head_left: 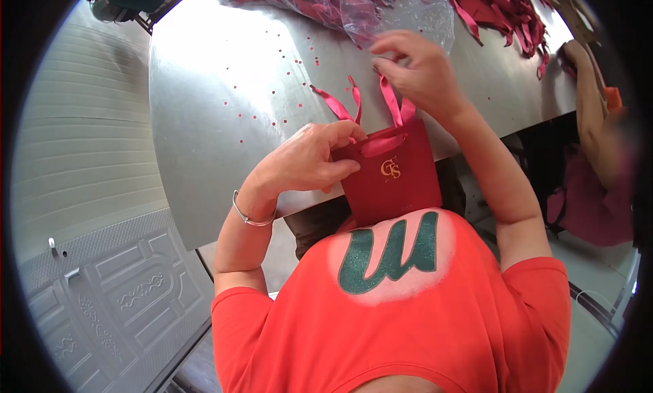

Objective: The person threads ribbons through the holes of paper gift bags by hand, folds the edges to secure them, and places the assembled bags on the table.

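Note:
A dark red paper gift bag (391, 179) with a gold logo leans against the front of the red shirt at the table's near edge. My left hand (309, 158) grips its upper left edge between thumb and fingers. Pink ribbon (332, 105) rises from the bag's top in loose strands and also runs across its front below the rim. Over the right ribbon strand (389, 97) hovers my right hand (425, 73), slightly blurred. Its fingers are curled but apart, and the thumb is close to that strand's upper end.
Small red paper dots (273, 92) lie scattered over the metal table (197, 141). A clear plastic bag of red ribbons (367, 15) lies at the back. Beside it is a heap of red ribbons (507, 19). Another person's arm (590, 87) reaches in from the right.

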Motion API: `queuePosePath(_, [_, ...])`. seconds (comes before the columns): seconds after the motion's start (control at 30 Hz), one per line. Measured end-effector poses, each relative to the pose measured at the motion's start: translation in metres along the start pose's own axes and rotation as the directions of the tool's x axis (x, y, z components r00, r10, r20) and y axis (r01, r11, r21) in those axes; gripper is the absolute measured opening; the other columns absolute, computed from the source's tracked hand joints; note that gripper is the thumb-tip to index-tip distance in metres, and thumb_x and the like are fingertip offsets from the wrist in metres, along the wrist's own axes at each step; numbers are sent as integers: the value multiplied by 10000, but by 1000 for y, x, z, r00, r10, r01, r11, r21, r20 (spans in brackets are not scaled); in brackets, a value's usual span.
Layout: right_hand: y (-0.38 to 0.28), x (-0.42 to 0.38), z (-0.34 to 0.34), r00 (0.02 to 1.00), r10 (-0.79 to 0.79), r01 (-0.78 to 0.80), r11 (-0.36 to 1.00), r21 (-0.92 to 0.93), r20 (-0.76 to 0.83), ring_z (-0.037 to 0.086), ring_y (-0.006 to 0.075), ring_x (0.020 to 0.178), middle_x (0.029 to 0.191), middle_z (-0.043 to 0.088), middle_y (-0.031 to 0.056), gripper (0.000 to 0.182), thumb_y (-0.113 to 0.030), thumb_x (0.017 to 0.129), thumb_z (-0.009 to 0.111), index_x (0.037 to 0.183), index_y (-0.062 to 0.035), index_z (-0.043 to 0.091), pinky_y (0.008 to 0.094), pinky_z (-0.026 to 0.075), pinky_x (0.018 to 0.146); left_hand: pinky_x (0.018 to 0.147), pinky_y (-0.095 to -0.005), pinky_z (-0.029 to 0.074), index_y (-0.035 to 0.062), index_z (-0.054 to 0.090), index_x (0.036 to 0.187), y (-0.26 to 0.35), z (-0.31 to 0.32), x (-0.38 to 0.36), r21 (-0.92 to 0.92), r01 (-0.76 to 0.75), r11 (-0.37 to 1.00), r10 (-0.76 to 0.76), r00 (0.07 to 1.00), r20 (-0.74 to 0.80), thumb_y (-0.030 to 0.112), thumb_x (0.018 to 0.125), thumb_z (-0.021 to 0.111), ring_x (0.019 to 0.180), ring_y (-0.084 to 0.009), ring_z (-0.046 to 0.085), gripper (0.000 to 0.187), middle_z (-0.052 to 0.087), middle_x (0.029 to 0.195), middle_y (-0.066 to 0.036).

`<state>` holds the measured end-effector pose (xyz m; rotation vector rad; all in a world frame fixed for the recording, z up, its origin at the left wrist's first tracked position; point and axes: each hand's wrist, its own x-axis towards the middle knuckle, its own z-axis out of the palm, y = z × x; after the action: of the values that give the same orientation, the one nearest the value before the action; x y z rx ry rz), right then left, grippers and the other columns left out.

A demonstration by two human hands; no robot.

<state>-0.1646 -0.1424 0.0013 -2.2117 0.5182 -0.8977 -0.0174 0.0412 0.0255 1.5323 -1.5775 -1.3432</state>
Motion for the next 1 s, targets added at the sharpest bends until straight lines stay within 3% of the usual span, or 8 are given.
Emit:
queuePosePath(0.1, [-9, -22, -29, 991, 131, -128, 981, -144, 12, 607, 89, 716, 864, 679, 40, 137, -67, 811, 682, 942, -25, 682, 226, 489, 648, 435, -248, 444, -12, 553, 1061, 5, 0, -1, -88, 101, 991, -102, 995, 0, 0, 859, 584, 463, -99, 558, 205, 624, 689, -53])
queuePosePath(0.17, [-9, -40, -36, 936, 332, -338, 940, 35, 113, 585, 87, 684, 809, 654, 34, 100, -62, 817, 678, 903, -13, 682, 228, 469, 619, 424, -246, 438, -20, 573, 1044, 7, 3, 0, -111, 149, 983, -153, 988, -28, 7, 892, 559, 455, -89, 548, 155, 627, 693, -54])
queuePosePath(0.33, [-25, -50, -26, 966, 215, -209, 976, -54, 141, 557, 91, 636, 729, 623, 33, 66, -65, 817, 683, 846, -6, 683, 243, 441, 581, 441, -251, 449, -10, 603, 1065, 5, 6, 2, -81, 124, 989, -129, 989, -70, 19, 888, 574, 466, -85, 542, 182, 629, 698, -46])
queuePosePath(0.47, [-45, -25, 1, 959, 195, -174, 978, -113, 204, 634, 227, 640, 725, 653, 139, 178, -176, 818, 679, 805, 1, 688, 328, 482, 593, 466, -262, 460, -4, 622, 1071, 2, 6, 3, -76, 121, 990, -126, 991, -53, 29, 887, 578, 478, -88, 542, 192, 641, 726, -46])
queuePosePath(0.57, [-55, -2, 24, 837, 390, -148, 837, -527, 385, 639, 372, 681, 711, 649, 204, 386, -385, 793, 635, 750, -6, 699, 444, 505, 657, 475, -267, 462, -5, 622, 1068, -1, 5, -1, -70, 107, 992, -112, 992, -64, 34, 887, 579, 475, -92, 540, 190, 645, 744, -55])
queuePosePath(0.7, [-43, 5, 37, 829, 311, -77, 887, -456, 465, 643, 369, 699, 704, 644, 200, 290, -299, 782, 623, 746, -20, 695, 459, 496, 636, 472, -272, 470, 3, 630, 1083, -9, 4, -5, -90, 80, 993, -86, 994, -65, 41, 890, 565, 479, -95, 550, 207, 658, 777, -68])
queuePosePath(0.77, [-39, 3, 32, 873, 345, -297, 937, -186, 345, 644, 362, 688, 706, 647, 196, 249, -251, 770, 616, 730, -14, 681, 450, 501, 639, 469, -280, 481, 10, 637, 1103, -8, 5, 5, -133, 63, 989, -70, 996, -49, 44, 893, 540, 472, -109, 567, 234, 662, 765, -79])
queuePosePath(1.0, [-24, -4, 50, 937, 202, -119, 952, -283, 285, 626, 288, 575, 621, 621, 160, 170, -166, 756, 661, 707, -4, 648, 380, 491, 568, 591, -346, 517, 15, 679, 1036, -5, 7, 8, -78, 99, 992, -106, 991, -86, 77, 831, 515, 484, -225, 617, 270, 654, 695, -169])
